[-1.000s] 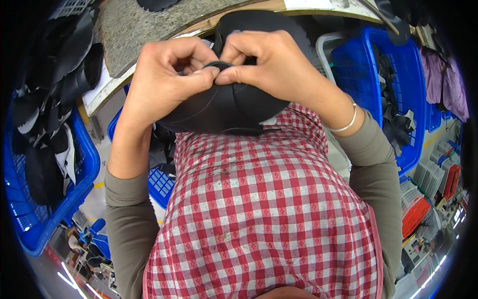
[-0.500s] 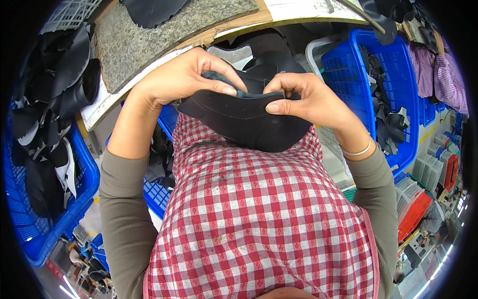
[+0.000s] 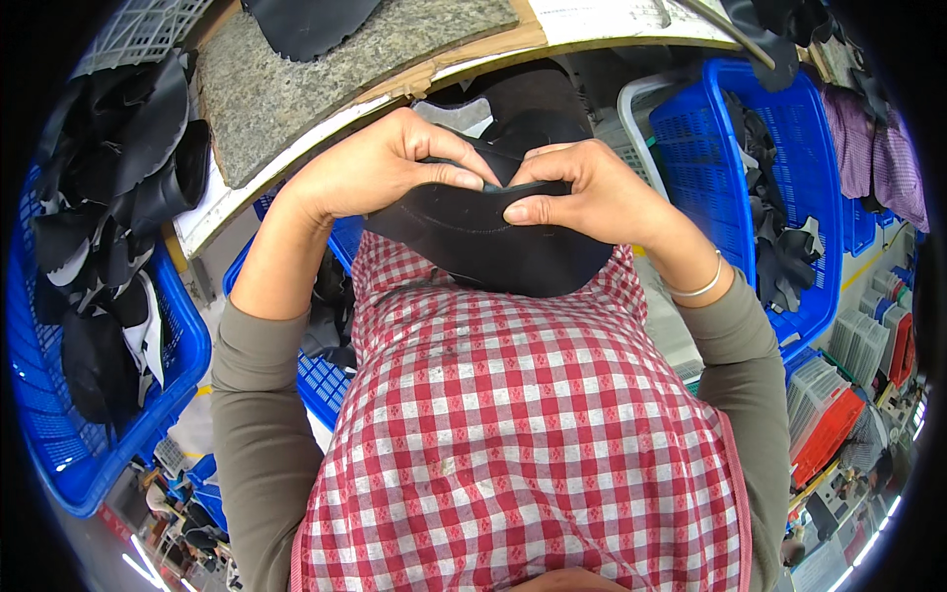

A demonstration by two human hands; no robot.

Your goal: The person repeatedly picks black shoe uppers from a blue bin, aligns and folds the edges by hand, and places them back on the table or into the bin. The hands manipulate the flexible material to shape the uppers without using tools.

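Observation:
A black leather shoe upper (image 3: 493, 247) hangs in front of my apron, with a curved stitch line along its outer face. My left hand (image 3: 414, 163) pinches its top edge between thumb and forefinger, near the middle. Close beside it, my right hand (image 3: 582, 192) grips the same edge, thumb on the outer face and fingers behind. The fingertips of both hands almost meet at a dip in the edge. More black material (image 3: 538, 109) with a light grey patch (image 3: 459, 116) shows beyond my hands; whether it belongs to the same piece I cannot tell.
A worktable with a grey stone slab (image 3: 326, 79) lies ahead, a black piece (image 3: 311, 25) on it. Blue baskets stand at the left (image 3: 178, 395) and right (image 3: 691, 148), holding black cut pieces. Another blue basket (image 3: 321, 385) sits beside my left arm. A checked cloth (image 3: 873, 148) hangs far right.
My hands have drawn closer together along the edge, and the bluish lining seen earlier between them is now mostly hidden. The view has shifted slightly.

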